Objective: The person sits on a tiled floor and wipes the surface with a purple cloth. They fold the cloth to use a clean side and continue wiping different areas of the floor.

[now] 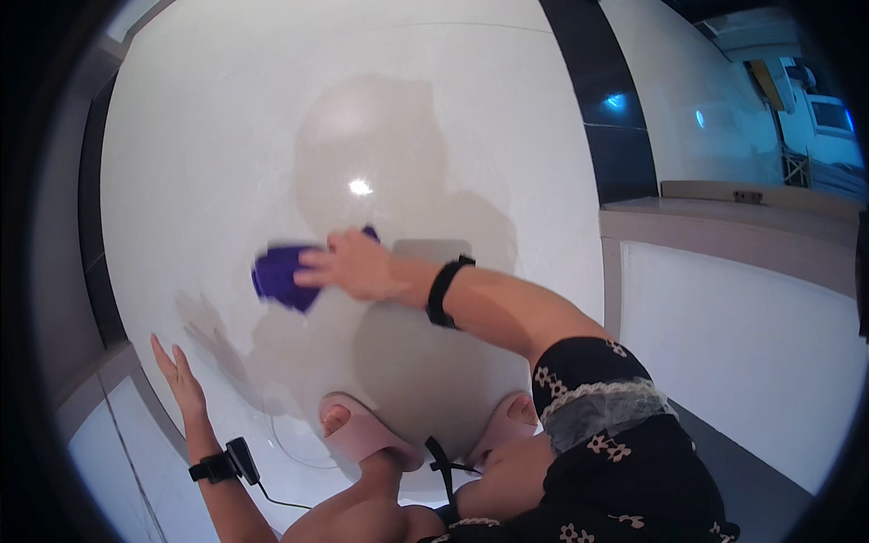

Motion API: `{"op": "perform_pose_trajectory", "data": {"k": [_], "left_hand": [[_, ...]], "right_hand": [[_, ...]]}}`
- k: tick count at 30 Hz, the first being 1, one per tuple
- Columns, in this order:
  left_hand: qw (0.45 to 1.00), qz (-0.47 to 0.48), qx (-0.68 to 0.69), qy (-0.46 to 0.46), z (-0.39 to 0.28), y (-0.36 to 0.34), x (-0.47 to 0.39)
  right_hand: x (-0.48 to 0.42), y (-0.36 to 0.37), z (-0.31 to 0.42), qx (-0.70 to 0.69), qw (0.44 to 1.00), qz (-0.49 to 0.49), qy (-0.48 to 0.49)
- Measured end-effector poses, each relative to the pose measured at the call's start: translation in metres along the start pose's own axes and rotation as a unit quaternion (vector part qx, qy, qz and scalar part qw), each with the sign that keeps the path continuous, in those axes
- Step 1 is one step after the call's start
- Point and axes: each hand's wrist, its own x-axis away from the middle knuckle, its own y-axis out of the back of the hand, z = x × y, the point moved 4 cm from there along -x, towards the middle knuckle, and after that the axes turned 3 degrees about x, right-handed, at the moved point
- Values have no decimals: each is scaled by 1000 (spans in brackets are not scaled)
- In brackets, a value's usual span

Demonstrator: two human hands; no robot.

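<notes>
My right hand (356, 266) presses a folded purple cloth (288, 277) against the pale, glossy floor tile (204, 176). Part of the cloth sticks out to the left of my fingers, and a small corner shows above the knuckles. A black strap (445, 292) circles my right forearm. Off to the left, my left hand (180, 380) is raised above the floor with its fingers apart and nothing in it. On that wrist sits a black band with a small device (231, 463), from which a thin cable runs.
Pink slippers (366, 431) are on my feet below the cloth. Dark tile strips (614, 108) border the floor at left and right. White panels with grey frames (719, 346) stand at the lower right. Through a doorway at upper right, a blue-lit room shows.
</notes>
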Motion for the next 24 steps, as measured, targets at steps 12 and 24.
{"op": "perform_pose_trajectory", "data": {"k": [12,24], "left_hand": [[988,92,-34,-122,-127,-39,-10],[972,122,-190,-72,-75,61,27]], "right_hand": [[281,45,-28,76,827,-176,-528],[280,116,-275,44,566,-228,-791]]}}
